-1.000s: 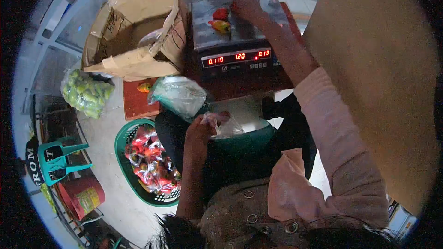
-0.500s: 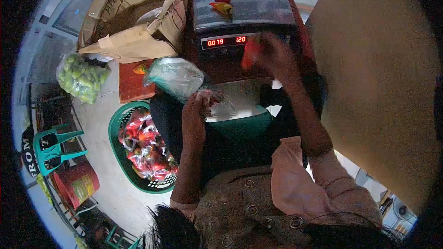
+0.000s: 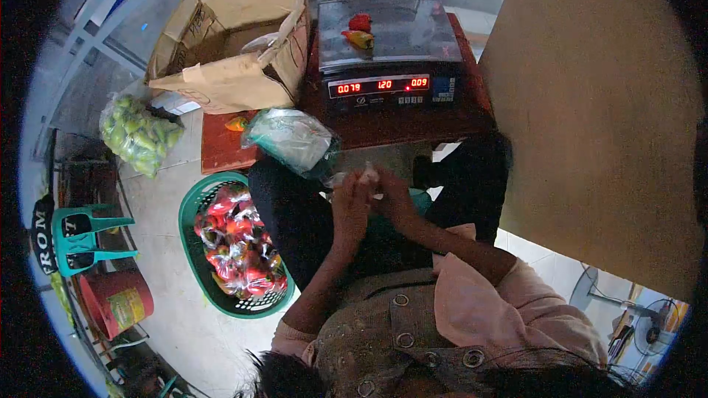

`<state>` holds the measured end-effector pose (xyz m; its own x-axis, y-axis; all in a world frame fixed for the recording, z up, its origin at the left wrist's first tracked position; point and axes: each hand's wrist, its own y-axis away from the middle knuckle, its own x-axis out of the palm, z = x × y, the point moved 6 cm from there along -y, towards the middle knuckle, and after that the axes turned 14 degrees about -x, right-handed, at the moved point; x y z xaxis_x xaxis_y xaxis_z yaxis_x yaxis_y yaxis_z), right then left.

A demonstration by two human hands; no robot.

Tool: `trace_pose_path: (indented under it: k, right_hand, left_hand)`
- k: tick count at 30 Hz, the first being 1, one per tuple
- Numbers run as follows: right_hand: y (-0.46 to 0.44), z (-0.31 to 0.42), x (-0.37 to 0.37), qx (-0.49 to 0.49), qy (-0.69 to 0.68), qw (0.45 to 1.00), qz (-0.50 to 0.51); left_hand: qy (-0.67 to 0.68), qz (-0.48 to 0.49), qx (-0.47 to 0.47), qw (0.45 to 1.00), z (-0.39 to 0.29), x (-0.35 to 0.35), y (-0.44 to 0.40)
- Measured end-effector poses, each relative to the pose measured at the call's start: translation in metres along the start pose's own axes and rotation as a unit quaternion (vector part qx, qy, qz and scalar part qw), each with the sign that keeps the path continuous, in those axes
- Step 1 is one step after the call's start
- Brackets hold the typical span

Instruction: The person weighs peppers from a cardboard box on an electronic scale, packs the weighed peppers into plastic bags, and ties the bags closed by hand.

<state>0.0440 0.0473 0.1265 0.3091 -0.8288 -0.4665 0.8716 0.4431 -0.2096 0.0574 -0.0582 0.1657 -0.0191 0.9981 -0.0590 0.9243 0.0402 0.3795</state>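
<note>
Holding clear bag [image 3: 367,172], one, above lap [image 3: 387,254]. Left hand [image 3: 352,197]: fingers curled nearly closed, bag gripped. Right hand [image 3: 391,195]: fingers bent in against bag, blurred; cannot tell how firmly I grip. Bag: between my two hands, at fingertips, neither hand nearer; long axis unclear, crumpled. Just beyond left hand: bundle of plastic bags [image 3: 293,135]. Farther ahead: scale [image 3: 413,33] bearing red pepper [image 3: 360,22], yellow pepper [image 3: 360,40] touching it. To left: basket [image 3: 187,232], bagged peppers [image 3: 242,243] inside.

Dim, grainy, w/ dk corners
</note>
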Motion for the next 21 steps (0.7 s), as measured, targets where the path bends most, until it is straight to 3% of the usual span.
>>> trace_pose_path:
  k: [1, 4, 6, 7, 10, 13, 15, 17, 19, 21]
  right_hand:
    - [0.001, -0.003, 0.004, 0.002, 0.02, 0.999, 0.024]
    - [-0.011, -0.003, 0.026, -0.075, -0.022, 0.992, 0.097]
    - [-0.025, 0.007, 0.02, -0.084, 0.104, 0.983, 0.129]
    - [-0.037, 0.02, 0.012, -0.087, 0.166, 0.972, 0.145]
    - [-0.07, 0.062, -0.021, -0.143, 0.036, 0.956, 0.255]
    - [-0.107, 0.032, -0.051, -0.013, 0.095, 0.96, 0.261]
    - [-0.143, 0.022, -0.085, -0.113, 0.188, 0.975, 0.033]
    - [-0.181, 0.014, -0.107, -0.242, 0.334, 0.904, -0.11]
    - [-0.215, 0.008, -0.112, -0.219, 0.383, 0.895, -0.063]
    - [-0.228, -0.004, -0.109, -0.254, 0.379, 0.884, -0.106]
  left_hand:
    - [0.0, 0.028, -0.034, 0.999, -0.004, 0.007, 0.004]
    - [-0.072, -0.075, 0.095, 0.99, -0.004, 0.005, 0.006]
    - [-0.099, -0.118, 0.081, 0.985, 0.014, -0.01, -0.003]
    - [-0.061, -0.113, 0.058, 0.99, 0.017, -0.021, -0.008]
    - [0.1, -0.072, -0.005, 0.992, 0.015, -0.043, -0.015]
    - [0.148, -0.064, -0.03, 0.986, 0.01, -0.049, -0.019]
    - [0.124, -0.057, -0.043, 0.99, 0.015, -0.05, -0.022]
    - [0.115, -0.05, -0.042, 0.991, 0.016, -0.047, -0.024]
    - [0.112, -0.067, -0.071, 0.989, 0.001, -0.046, -0.017]
    - [0.104, -0.092, -0.08, 0.987, 0.001, -0.051, -0.013]
